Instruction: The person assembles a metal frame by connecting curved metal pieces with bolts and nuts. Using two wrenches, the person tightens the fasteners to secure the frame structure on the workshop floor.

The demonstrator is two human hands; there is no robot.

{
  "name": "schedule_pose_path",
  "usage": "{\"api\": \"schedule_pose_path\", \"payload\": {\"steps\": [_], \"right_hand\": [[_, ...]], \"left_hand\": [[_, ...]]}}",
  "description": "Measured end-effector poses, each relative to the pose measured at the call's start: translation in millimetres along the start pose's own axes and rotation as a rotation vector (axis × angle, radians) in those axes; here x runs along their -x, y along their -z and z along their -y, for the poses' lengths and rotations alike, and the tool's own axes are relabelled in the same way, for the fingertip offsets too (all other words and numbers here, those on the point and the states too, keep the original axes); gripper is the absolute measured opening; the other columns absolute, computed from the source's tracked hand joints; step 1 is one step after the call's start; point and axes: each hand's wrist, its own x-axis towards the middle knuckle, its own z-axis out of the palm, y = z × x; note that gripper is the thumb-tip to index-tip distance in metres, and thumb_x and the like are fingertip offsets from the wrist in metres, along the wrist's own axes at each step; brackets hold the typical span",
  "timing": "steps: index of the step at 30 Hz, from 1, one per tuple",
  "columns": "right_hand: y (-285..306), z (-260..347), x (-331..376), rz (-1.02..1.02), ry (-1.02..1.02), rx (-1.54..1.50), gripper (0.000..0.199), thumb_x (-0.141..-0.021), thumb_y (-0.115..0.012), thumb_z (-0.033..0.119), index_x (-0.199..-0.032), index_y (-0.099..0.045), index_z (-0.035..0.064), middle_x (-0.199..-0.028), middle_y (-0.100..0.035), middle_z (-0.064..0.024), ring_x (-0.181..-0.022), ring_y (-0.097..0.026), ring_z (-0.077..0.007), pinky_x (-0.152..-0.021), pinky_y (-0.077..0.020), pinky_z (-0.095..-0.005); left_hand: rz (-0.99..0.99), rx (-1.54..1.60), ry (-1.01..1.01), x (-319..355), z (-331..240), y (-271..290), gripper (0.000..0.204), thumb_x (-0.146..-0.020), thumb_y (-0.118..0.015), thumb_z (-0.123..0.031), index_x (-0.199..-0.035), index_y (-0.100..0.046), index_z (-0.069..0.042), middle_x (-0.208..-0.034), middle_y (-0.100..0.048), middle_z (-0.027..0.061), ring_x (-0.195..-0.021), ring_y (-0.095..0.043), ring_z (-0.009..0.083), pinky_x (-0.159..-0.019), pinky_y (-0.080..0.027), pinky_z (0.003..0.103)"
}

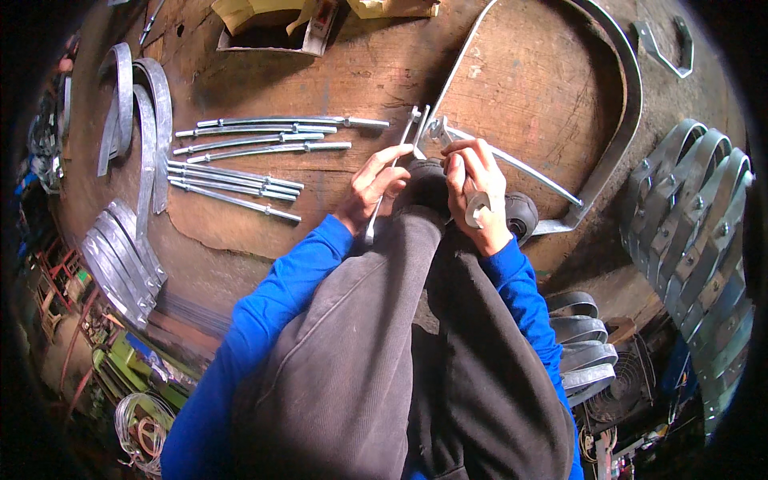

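My left hand [372, 188] is closed around a slim, long metal wrench [380, 194], its far end reaching past the fingertips. Close beside it, my right hand [478, 184] is curled around a silver tool whose round, cylinder-like end [478, 210] shows below the fingers; the rest of that tool is mostly hidden. Just beyond both hands lies the bracketed end of a large bent steel strap [632, 80]. From that end a straight metal rod [516, 162] slants across to the strap's near right end.
Several steel rods with nuts [264, 144] lie to the left. Curled flat straps [148, 128] and stacked straps [120, 256] are farther left. An open cardboard box [276, 24] stands at the back. Linked curved straps [688, 224] pile up at right; my dark shoes [522, 216] flank my hands.
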Motion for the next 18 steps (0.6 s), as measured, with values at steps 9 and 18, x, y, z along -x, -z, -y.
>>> {"api": "schedule_pose_path", "payload": {"steps": [9,18], "right_hand": [[16,-30,-38,0.086,0.206,0.217,0.009,-0.089,-0.05,0.006,-0.085,-0.056,-0.0005,-0.078,-0.057,-0.0133,-0.066,-0.06,-0.0289,-0.059,-0.0502,-0.0383],[30,-46,-96,0.238,-0.251,-0.272,0.047,-0.102,-0.033,0.027,-0.082,-0.061,-0.0055,-0.068,-0.065,-0.0124,-0.062,-0.066,-0.0204,-0.063,-0.0515,-0.0331]], "left_hand": [[-0.021,-0.002,0.006,-29,-17,11,0.028,-0.096,-0.053,-0.024,-0.084,-0.061,0.0,-0.103,-0.065,0.0148,-0.092,-0.064,0.0318,-0.08,-0.051,0.038],[-0.045,-0.03,0.004,-29,-20,8,0.026,-0.095,-0.054,-0.02,-0.081,-0.06,0.001,-0.097,-0.065,0.0172,-0.087,-0.064,0.0328,-0.076,-0.051,0.039]]}}
